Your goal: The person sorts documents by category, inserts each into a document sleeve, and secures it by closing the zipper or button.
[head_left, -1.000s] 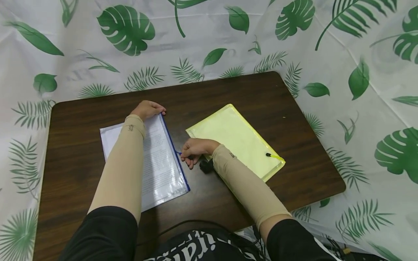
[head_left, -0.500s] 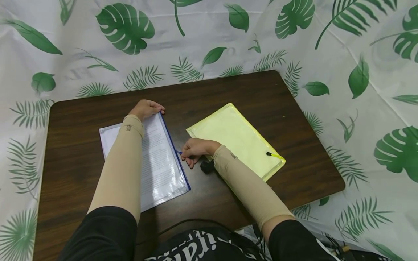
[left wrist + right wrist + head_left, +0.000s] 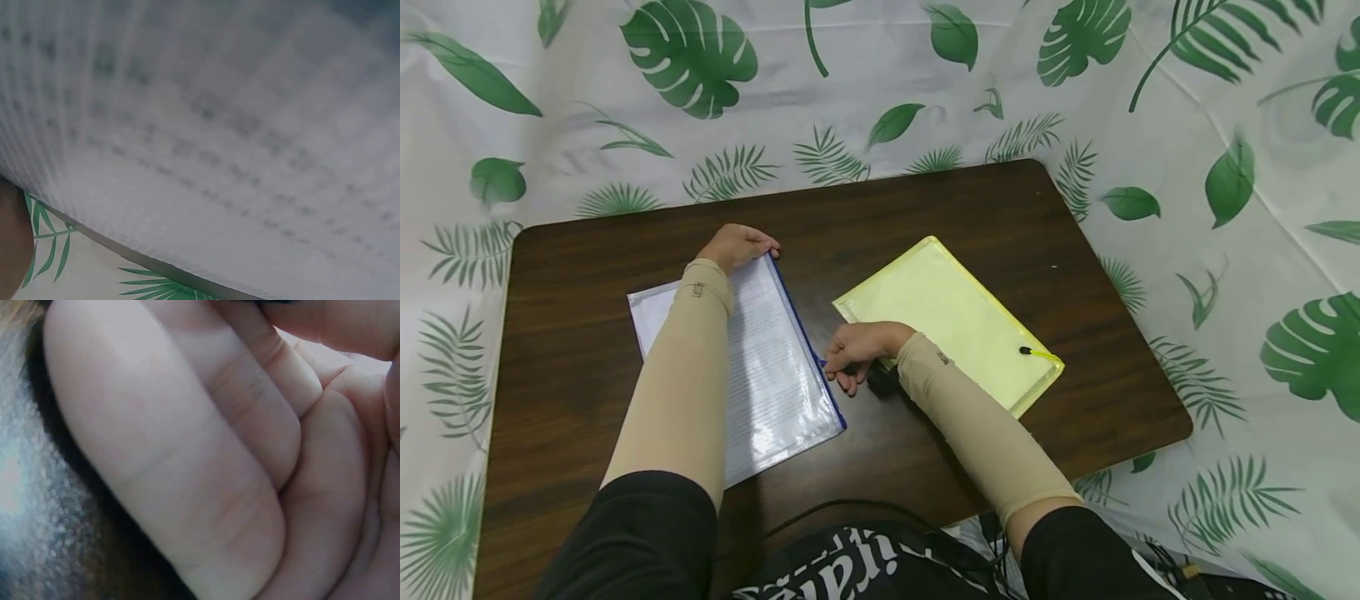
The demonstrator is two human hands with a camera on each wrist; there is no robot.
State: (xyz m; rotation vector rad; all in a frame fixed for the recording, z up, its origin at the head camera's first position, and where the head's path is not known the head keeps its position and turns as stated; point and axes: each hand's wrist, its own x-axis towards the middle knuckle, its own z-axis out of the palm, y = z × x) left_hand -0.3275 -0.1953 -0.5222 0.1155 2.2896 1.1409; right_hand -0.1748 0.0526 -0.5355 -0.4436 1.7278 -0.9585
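A clear mesh zip document pouch (image 3: 775, 358) with a blue zipper edge lies on the left half of the table, printed paper showing through it. At its far corner my left hand (image 3: 737, 247) grips the pouch by the top end of the zipper. My right hand (image 3: 859, 350) pinches the blue zipper pull (image 3: 821, 362) about midway along that edge, its other fingers curled beneath. In the right wrist view, the curled fingers (image 3: 181, 462) fill most of the picture. Blurred print on the paper (image 3: 206, 137) fills the left wrist view.
A yellow zip pouch (image 3: 947, 317) with a yellow-and-black pull lies right of my right hand, partly under the forearm. A dark object (image 3: 882, 380) shows below the right wrist. A black cable (image 3: 842, 503) runs along the front of the brown table (image 3: 1120, 392). Leaf-print cloth (image 3: 865, 75) surrounds it.
My right hand has moved slightly toward me along the blue zipper, with the pull between its fingers. The left hand keeps its hold at the far corner.
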